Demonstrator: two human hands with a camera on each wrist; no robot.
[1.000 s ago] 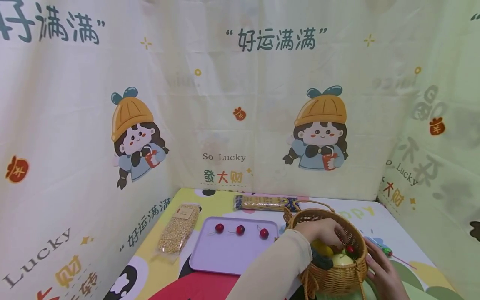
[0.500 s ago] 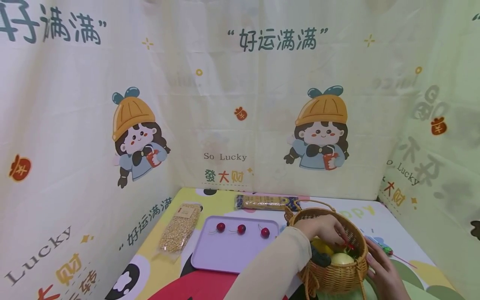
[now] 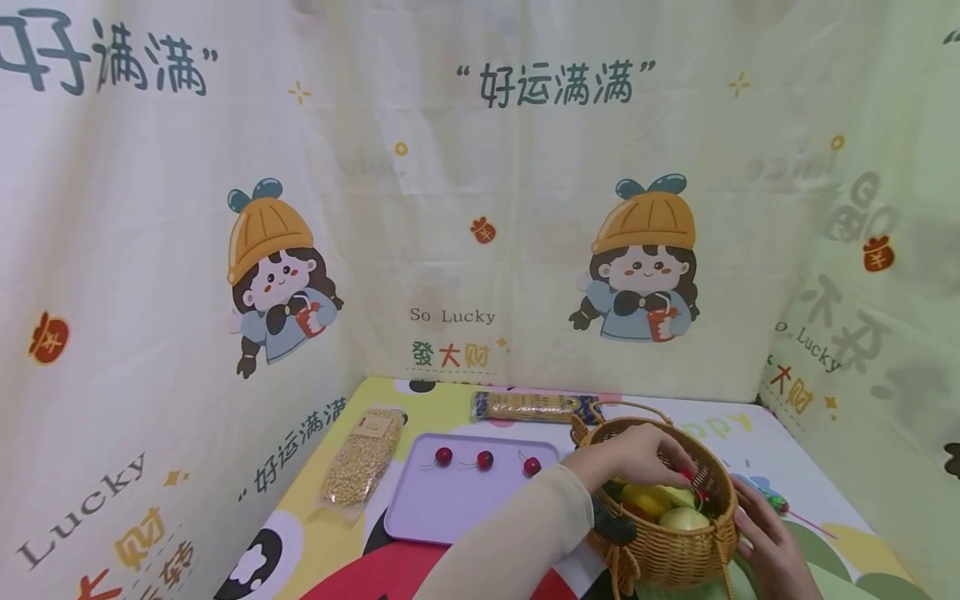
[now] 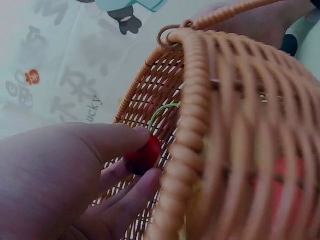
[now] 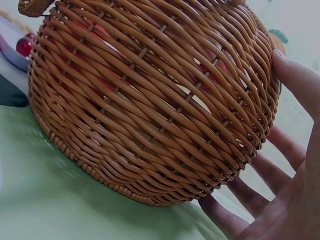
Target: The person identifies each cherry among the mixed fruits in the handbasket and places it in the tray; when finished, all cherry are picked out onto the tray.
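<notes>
My left hand is over the wicker basket, with thumb and fingers pinching a red cherry by its sides. A green stem rises from that cherry, just inside the rim in the left wrist view. Inside the basket lie a pale green round fruit and a yellow fruit; other contents are partly hidden. Against the basket's right side rests my right hand, its fingers spread and fairly straight, as the right wrist view shows. On a lilac tray lie three cherries with stems.
A bag of pale yellow kernels lies left of the tray. Behind it is a long packet, near the back curtain. Right of the basket is a small item in a green wrapper with a thin pink stick. The basket's handle leans backward.
My left hand has risen from deeper in the basket and moved slightly left, bringing up a cherry between its fingers. More of the yellow fruit shows. My right hand stays at the basket's side.
</notes>
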